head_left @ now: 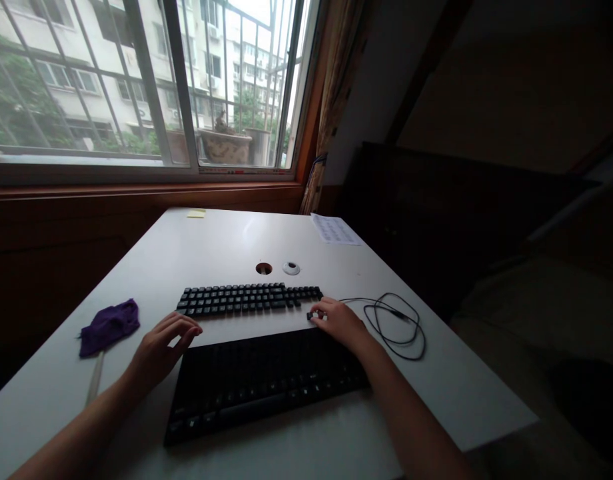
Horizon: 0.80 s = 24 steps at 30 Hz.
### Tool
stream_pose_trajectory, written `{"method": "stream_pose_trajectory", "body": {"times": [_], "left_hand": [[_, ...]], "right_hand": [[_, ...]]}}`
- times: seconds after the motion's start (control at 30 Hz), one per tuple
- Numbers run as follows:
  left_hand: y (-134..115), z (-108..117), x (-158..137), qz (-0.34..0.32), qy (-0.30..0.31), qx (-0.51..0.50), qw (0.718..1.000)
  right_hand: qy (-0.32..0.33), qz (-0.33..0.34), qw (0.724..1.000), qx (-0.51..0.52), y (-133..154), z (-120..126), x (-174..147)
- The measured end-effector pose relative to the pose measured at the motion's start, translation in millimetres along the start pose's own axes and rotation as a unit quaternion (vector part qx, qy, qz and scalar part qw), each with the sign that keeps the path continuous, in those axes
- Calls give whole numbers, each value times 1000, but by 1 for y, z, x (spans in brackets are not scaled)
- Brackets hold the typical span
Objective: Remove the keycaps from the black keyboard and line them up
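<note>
A black keyboard (236, 367) lies in front of me on the white table, slightly turned. Keycaps show along its near rows, while its upper part looks bare and dark. Just behind it, loose black keycaps (231, 300) are laid out in rows like a keyboard. My left hand (169, 337) hovers by the keyboard's far left corner, fingers loosely bent, thumb apart, nothing visible in them. Past the far right part of the keyboard, my right hand (336, 320) pinches a small dark keycap (309, 316) at the right end of the rows. Its fingers partly hide the pieces there.
A black cable (421, 333) lies coiled on the right. To the left are a purple cloth (109, 325) and a pale stick-like piece (95, 377). Farther back are two round table holes (264, 269), printed paper (336, 230) and yellow sticky notes (196, 213).
</note>
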<state>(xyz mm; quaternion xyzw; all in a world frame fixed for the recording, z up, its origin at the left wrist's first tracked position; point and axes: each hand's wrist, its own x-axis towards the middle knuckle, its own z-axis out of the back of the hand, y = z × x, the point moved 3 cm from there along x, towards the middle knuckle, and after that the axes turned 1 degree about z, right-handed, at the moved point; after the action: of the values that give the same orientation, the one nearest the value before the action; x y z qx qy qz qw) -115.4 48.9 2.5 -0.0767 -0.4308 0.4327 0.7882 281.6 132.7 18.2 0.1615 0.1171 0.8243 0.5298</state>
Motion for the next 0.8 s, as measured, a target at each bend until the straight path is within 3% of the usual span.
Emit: {"method": "stream_pose_trajectory", "body": {"times": [0.53, 0.8], "left_hand": [[-7, -3, 5, -6, 12, 13, 1000], [-8, -5, 4, -5, 22, 26, 999]], "right_hand": [[-33, -15, 998, -48, 3, 6, -18], [3, 11, 993, -117, 17, 4, -27]]}}
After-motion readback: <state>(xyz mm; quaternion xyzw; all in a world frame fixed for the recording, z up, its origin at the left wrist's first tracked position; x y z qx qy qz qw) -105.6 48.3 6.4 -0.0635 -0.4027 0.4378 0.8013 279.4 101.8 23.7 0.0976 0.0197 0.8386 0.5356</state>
